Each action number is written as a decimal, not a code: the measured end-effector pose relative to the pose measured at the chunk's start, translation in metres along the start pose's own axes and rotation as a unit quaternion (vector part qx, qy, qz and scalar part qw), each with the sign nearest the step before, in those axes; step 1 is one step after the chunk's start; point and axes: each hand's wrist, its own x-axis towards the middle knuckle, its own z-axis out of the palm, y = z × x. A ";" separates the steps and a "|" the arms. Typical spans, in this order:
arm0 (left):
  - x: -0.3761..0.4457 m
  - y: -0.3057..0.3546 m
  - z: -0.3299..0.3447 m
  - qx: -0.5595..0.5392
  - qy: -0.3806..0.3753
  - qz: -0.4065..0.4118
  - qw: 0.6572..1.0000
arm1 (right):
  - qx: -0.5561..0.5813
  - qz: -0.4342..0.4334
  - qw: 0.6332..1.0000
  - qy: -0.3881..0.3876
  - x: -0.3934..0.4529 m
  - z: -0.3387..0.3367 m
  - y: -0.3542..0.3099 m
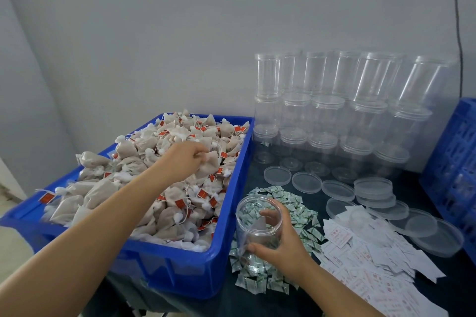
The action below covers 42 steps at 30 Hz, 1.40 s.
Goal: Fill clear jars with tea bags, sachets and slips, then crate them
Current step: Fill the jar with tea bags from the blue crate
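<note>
Head view. A plain grey wall (154,33) is seen behind a dark tabletop (316,203). On the left, a blue tub (231,201) is heaped with tea bags (159,183). The left hand (189,159) is reached into the heap, its fingers curled round one tea bag (212,162). The right hand (279,242) is wrapped round an open clear jar (257,229), held upright just beside the tub and over a pile of green-printed sachets (296,211); the jar appears empty or nearly so. White slips (373,260) are spread to the right, with loose clear lids (306,182) beyond them. Empty jars (327,116) are stacked against the wall, and a blue crate (453,162) is visible at the right edge. Risks are judged as follows: tangled strings may drag extra tea bags out of the tub, and the light jar may tip on the uneven sachets if the grip is loosened.
</note>
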 end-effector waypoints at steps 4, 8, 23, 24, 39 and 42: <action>-0.011 0.032 -0.004 -0.050 -0.016 0.038 0.998 | 0.000 0.001 1.000 0.001 0.000 0.000 0.000; -0.021 0.060 -0.002 -0.110 -0.047 0.065 0.991 | -0.002 0.007 1.000 0.001 0.000 0.000 0.002; -0.043 0.086 0.055 -0.085 -0.092 0.108 0.986 | 0.030 -0.003 1.000 0.003 0.004 0.001 0.010; -0.043 0.086 0.056 -0.069 -0.089 0.117 0.987 | 0.030 -0.008 0.999 0.005 0.004 0.001 0.010; -0.041 0.095 0.051 0.161 -0.170 0.188 0.954 | 0.039 0.004 0.999 0.000 0.002 0.002 0.008; -0.037 0.105 0.053 0.247 -0.197 0.203 0.927 | 0.031 -0.001 1.000 -0.002 0.003 0.002 0.006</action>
